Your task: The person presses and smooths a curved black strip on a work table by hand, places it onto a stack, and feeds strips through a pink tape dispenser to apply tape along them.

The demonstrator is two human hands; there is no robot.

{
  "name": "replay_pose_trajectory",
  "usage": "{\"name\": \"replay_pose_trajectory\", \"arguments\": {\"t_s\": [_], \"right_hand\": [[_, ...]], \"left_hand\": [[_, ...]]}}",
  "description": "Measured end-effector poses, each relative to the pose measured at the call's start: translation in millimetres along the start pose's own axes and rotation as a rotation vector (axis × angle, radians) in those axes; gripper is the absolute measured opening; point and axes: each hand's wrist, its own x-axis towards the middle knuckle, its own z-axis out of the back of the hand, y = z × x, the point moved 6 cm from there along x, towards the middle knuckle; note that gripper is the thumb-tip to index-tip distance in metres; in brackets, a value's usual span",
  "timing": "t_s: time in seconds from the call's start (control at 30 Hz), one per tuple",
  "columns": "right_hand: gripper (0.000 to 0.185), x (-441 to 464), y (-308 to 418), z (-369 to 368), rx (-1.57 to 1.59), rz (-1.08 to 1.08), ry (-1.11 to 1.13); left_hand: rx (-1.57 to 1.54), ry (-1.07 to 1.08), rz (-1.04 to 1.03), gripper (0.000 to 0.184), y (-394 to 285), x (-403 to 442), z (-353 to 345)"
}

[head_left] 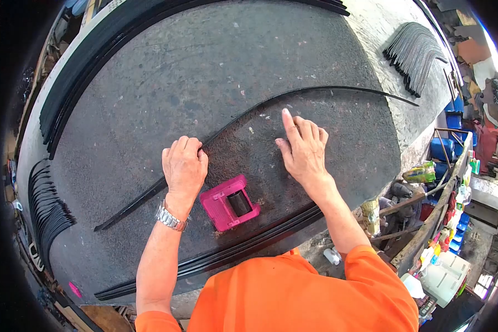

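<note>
A long, thin black strip (240, 119) lies in a curve across the dark work table (166, 72). My left hand (183, 166), with a metal watch on its wrist, is closed on the strip left of its middle. Its fingers are curled over the strip. Below the strip's right part, my right hand (304, 145) is over the table with the index finger stretched out and the thumb apart; nothing shows in it. Between my forearms sits a pink tool (218, 209) with a black roller-like part in its opening.
Black strips (227, 252) lie along the near edge. More curved strips (88, 72) line the far left edge, with fanned bundles (48, 205) at left and another bundle (418, 52) at upper right. A wooden-framed rack (426, 227) with clutter stands right of the table.
</note>
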Motion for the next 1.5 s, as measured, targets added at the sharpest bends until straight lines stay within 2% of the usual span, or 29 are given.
{"name": "replay_pose_trajectory", "arguments": {"t_s": [0.33, 0.7, 1.03, 1.33, 1.5], "right_hand": [[0.074, 27, 12, -23, -0.026, 0.009, -0.007], [0.067, 25, 47, -28, 0.017, 0.133, 0.090], [0.062, 37, -1, -13, -0.121, 0.019, -0.018], [0.061, 36, 28, -13, -0.066, 0.094, 0.017], [0.057, 41, -2, -6, -0.139, -0.003, -0.019]], "left_hand": [[0.069, 0.013, 0.023, 0.017, -9, -1, -2], [0.087, 0.001, 0.022, 0.018, -12, -3, -2], [0.098, 0.001, 0.019, 0.019, -12, -3, -5], [0.101, 0.005, 0.018, 0.019, -12, -3, -4], [0.109, 0.005, 0.025, 0.019, -12, -3, -5]]}}
